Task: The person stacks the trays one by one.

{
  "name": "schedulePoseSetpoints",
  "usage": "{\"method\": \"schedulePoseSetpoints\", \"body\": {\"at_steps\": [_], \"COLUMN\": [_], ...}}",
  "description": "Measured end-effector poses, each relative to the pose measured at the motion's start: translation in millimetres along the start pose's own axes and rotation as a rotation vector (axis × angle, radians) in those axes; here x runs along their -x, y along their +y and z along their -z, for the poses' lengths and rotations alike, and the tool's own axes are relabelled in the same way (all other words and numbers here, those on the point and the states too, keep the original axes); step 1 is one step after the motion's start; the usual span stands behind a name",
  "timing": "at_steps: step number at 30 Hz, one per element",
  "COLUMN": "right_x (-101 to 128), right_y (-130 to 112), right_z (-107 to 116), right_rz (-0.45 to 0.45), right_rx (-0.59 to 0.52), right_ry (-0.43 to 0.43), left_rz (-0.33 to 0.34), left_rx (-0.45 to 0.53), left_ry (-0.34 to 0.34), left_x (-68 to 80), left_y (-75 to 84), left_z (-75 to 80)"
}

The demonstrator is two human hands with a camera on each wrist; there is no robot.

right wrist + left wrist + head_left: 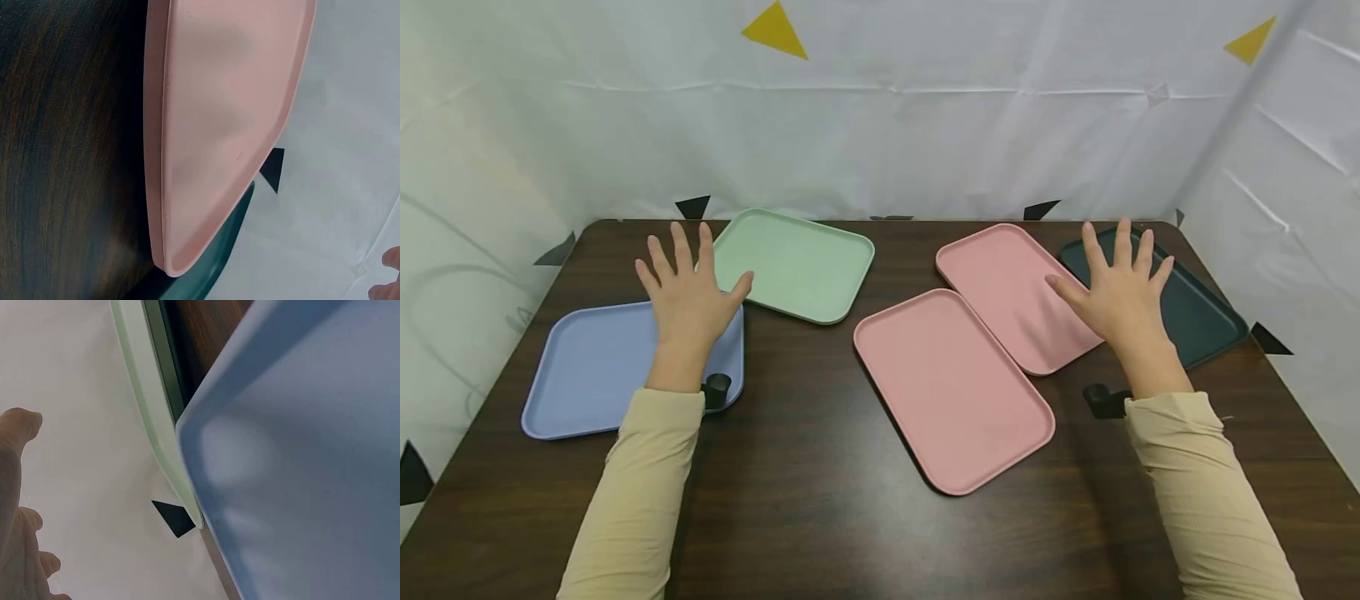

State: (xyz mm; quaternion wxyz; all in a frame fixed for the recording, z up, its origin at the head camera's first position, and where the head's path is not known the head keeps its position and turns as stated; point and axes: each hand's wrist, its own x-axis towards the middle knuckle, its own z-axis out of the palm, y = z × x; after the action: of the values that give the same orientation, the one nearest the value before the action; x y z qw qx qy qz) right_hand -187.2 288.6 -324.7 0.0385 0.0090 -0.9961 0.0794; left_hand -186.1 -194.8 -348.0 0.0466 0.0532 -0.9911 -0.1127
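Head view showed five trays lying singly on the dark wooden table (820,517): a blue tray (595,367) at near left, a green tray (797,262) beyond it, two pink trays side by side at centre, the near pink tray (951,387) and the far pink tray (1011,287), and a dark green tray (1198,312) at far right, partly tucked under the far pink one. None was stacked squarely on another and none was lifted, so any gathering or sorting appeared not yet begun. The left hand (688,292) was held flat, palm down, fingers straight and spread, over the far right corner of the blue tray and just beside the green tray; whether it touched either could not be told. The right hand (1120,292) was likewise flat with fingers spread apart, poised over the seam between the far pink tray and the dark green tray, grasping nothing. Both forearms, in beige sleeves, reached forward from the near edge. Left wrist view showed blue and green rims close together; right wrist view showed the pink rim overlapping the dark green one.
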Motion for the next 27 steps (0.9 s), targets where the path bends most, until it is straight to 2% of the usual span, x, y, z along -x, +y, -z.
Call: {"method": "schedulePoseSetpoints", "body": {"at_steps": [6, 16, 21, 27], "right_x": [1.9, 6.1, 10.1, 17.7], "right_y": [1.2, -7.1, -10.5, -10.6], "right_z": [-0.9, 4.3, 8.5, 10.8], "right_rz": [-0.010, -0.047, -0.081, -0.066], "right_rx": [-0.046, -0.287, -0.398, -0.568], "right_ry": [0.005, -0.050, -0.132, -0.275], "left_rz": [-0.009, -0.047, -0.089, -0.158], "left_rx": [0.003, 0.028, 0.057, 0.124], "left_ry": [-0.002, -0.031, -0.051, -0.077], "left_x": [0.2, -0.4, -0.2, 1.1], "left_y": [1.9, 9.1, 19.9, 36.8], "left_z": [-0.2, -1.1, -3.0, -6.6]}}
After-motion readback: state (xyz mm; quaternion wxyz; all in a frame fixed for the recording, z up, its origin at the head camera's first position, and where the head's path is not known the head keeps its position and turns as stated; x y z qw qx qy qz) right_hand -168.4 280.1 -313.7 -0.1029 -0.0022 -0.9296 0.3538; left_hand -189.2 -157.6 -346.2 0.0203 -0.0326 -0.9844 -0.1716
